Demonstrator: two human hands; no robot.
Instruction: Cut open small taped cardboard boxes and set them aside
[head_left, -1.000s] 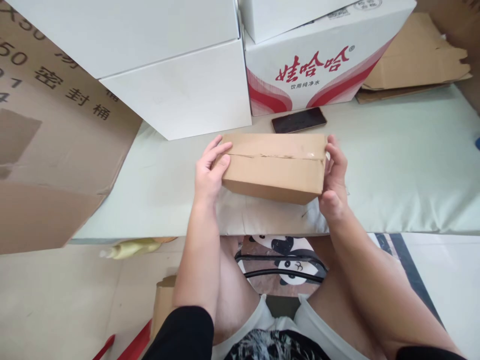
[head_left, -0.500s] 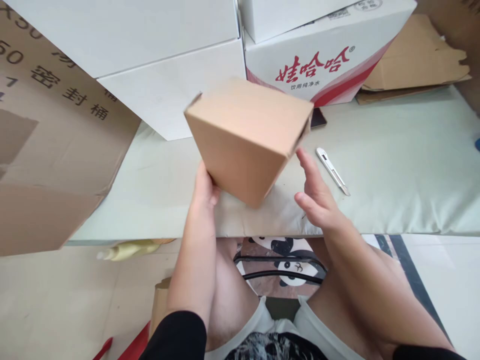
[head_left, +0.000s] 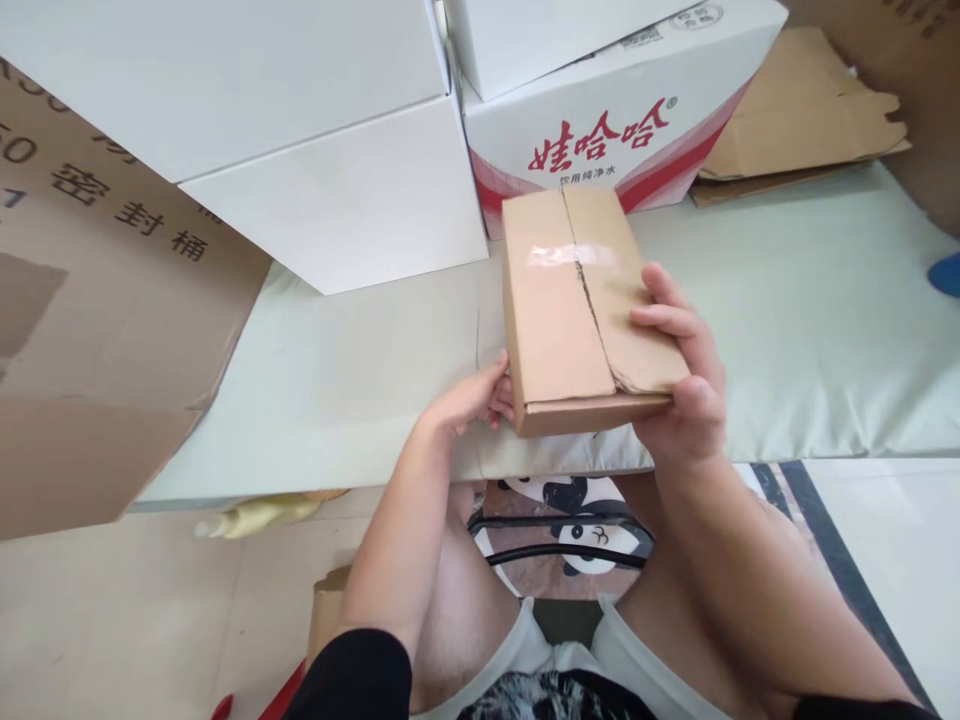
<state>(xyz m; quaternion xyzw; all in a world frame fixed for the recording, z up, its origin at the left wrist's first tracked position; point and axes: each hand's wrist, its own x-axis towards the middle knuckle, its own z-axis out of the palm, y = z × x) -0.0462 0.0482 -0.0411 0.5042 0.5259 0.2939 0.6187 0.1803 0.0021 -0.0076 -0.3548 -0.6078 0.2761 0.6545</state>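
Note:
A small brown cardboard box point(head_left: 555, 330) is tilted above the cloth-covered table, its top seam facing me with a strip of clear tape across it. My right hand point(head_left: 686, 375) grips its right side, fingers over the top face and thumb at the near corner. At the lower left edge, my left hand point(head_left: 484, 395) has its curled fingers against the box, some of them partly hidden. The box and right hand cover the spot where a utility knife lay.
White cartons point(head_left: 337, 200) stand stacked at the back, beside a white carton with red lettering point(head_left: 600, 130). A large brown carton point(head_left: 112, 330) rises at the left. Flattened cardboard point(head_left: 795, 110) lies at back right, and a blue object point(head_left: 946, 274) sits at the right edge.
The box has turned so its taped seam now faces me, and it has moved right. My right hand, earlier apart from it and open, has closed on its right side.

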